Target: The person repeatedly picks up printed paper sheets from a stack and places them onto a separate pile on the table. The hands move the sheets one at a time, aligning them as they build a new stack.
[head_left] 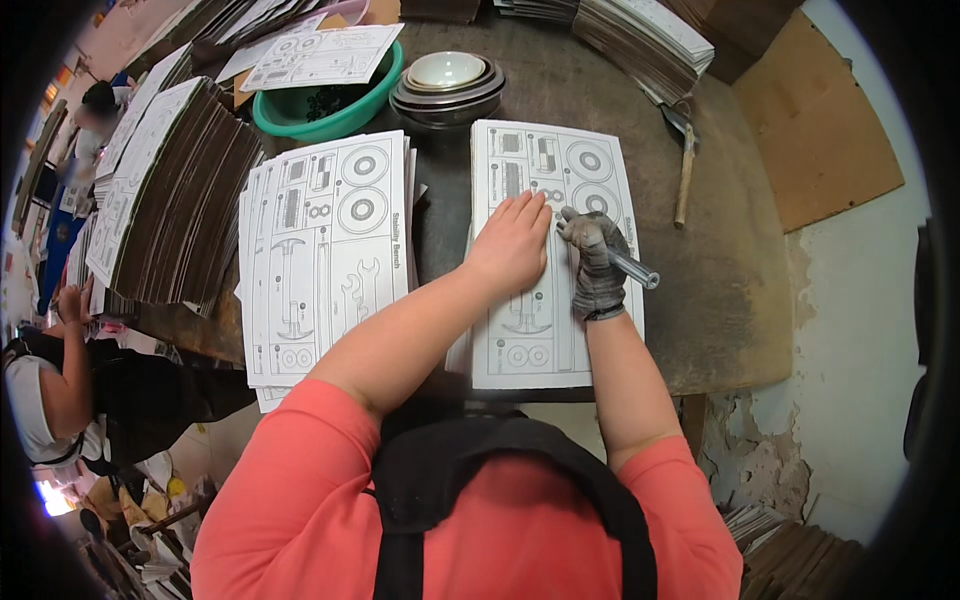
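Note:
A stack of white printed card sheets (505, 368) with line drawings of tools and rings lies in front of me. My left hand (512, 243), bare, rests flat on the top sheet with its fingers stretched out. Just right of it, my right hand (597, 265) wears a worn grey glove and is closed around a shiny metal rod-shaped tool (636, 270). The tool's round end sticks out to the right; its other end, toward the sheet, is hidden by the glove. To the left lies a second stack of like sheets (270, 210).
Behind the sheets stand a green basin (290, 125) with dark bits in it and nested bowls (446, 72). A wooden-handled tool (686, 175) lies at the right. Tall card stacks (175, 200) line the left. A brown board (820, 130) leans on the wall. Another person (60, 390) is at far left.

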`<state>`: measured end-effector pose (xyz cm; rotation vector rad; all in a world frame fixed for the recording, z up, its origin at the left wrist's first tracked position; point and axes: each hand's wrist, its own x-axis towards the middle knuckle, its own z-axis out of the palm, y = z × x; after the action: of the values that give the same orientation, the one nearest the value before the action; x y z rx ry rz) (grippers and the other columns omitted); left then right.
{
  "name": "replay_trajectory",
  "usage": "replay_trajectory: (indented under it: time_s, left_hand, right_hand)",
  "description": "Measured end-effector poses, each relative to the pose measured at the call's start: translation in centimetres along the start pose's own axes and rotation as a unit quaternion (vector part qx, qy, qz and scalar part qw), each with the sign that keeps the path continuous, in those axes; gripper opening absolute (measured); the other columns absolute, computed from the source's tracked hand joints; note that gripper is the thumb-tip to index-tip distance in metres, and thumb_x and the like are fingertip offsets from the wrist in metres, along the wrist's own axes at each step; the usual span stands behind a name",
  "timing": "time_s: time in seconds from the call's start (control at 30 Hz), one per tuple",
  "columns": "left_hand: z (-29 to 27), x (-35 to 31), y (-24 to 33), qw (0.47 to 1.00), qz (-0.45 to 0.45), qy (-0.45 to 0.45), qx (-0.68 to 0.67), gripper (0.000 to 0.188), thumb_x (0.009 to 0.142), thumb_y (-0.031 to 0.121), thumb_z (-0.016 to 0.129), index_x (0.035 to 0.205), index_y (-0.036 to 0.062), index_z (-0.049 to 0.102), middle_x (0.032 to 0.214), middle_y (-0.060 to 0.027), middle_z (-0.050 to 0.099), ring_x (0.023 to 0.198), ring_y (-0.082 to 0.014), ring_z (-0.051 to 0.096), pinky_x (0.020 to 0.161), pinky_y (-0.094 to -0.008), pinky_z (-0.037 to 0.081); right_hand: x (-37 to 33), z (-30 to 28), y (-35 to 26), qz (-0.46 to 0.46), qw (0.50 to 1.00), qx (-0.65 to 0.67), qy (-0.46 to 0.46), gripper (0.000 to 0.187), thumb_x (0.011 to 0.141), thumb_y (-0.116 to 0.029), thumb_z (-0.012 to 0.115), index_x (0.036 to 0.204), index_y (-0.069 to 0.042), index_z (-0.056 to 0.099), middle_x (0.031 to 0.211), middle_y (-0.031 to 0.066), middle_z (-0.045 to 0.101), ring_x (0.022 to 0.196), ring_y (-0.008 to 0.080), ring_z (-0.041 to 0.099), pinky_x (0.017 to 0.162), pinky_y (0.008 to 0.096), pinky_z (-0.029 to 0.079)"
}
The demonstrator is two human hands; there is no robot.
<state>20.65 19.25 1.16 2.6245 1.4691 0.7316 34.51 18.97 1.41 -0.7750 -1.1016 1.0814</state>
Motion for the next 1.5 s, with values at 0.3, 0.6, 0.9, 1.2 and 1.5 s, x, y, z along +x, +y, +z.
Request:
replay_trajectory:
  time_s: [0.3, 0.6, 0.9, 1.2, 1.5]
  left_hand:
    - [0.0, 0.1, 0.4, 0.998, -0.033, -0.058, 0.017, 0.049, 0.078, 0.015, 0.042, 0.123, -0.0028, 0.042, 0.133, -0.0176, 0.038, 0.126, -0.0287, 0.034, 0.105, -0.0397, 0.024]
    - [-0.2, -0.7, 0.4, 0.999, 0.023, 0.015, -0.018, 0.038, 0.080, 0.017, 0.052, 0.115, 0.0031, 0.050, 0.116, -0.0153, 0.052, 0.110, -0.0297, 0.047, 0.096, -0.0409, 0.035]
    - [-4.4, -9.8, 10.6, 0.973, 0.211, -0.071, 0.065, 0.050, 0.070, 0.013, 0.060, 0.117, 0.0044, 0.048, 0.081, -0.0064, 0.052, 0.087, -0.0237, 0.053, 0.101, -0.0446, 0.029]
    - [-10.5, -8.5, 10.9, 0.985, 0.139, -0.068, 0.079, 0.045, 0.070, 0.005, 0.054, 0.115, 0.0076, 0.048, 0.070, -0.0059, 0.051, 0.077, -0.0241, 0.054, 0.088, -0.0391, 0.041]
    - [-12.1, -7.8, 14.8, 0.991, 0.106, -0.047, 0.060, 0.046, 0.074, 0.006, 0.053, 0.119, 0.0049, 0.048, 0.089, -0.0112, 0.057, 0.077, -0.0264, 0.054, 0.071, -0.0337, 0.047]
  right_hand:
    - [-12.4, -0.8, -6.7, 0.067, 0.940, -0.318, -0.105, 0.018, 0.085, -0.020, 0.055, 0.078, -0.004, 0.056, 0.069, 0.0036, 0.055, 0.064, 0.0153, 0.051, 0.071, 0.0311, 0.046]
    - [-17.2, -2.1, -9.2, 0.136, 0.987, -0.064, -0.059, 0.029, 0.087, -0.030, 0.051, 0.066, -0.011, 0.042, 0.063, -0.0006, 0.042, 0.061, 0.0137, 0.049, 0.089, 0.0380, 0.041]
    - [-12.6, -6.5, -14.5, -0.100, 0.993, 0.053, -0.037, 0.039, 0.082, -0.025, 0.055, 0.051, -0.012, 0.036, 0.052, -0.0007, 0.034, 0.053, 0.0155, 0.040, 0.095, 0.0405, 0.033]
    - [-11.6, -9.3, -16.3, -0.139, 0.986, 0.075, -0.051, 0.039, 0.085, -0.024, 0.052, 0.053, -0.011, 0.034, 0.051, -0.0002, 0.030, 0.054, 0.0157, 0.034, 0.094, 0.0442, 0.034]
    - [-10.0, -10.8, -15.9, -0.154, 0.979, 0.096, -0.097, 0.032, 0.087, -0.019, 0.046, 0.058, -0.010, 0.033, 0.051, -0.0016, 0.028, 0.052, 0.0129, 0.032, 0.088, 0.0430, 0.038]
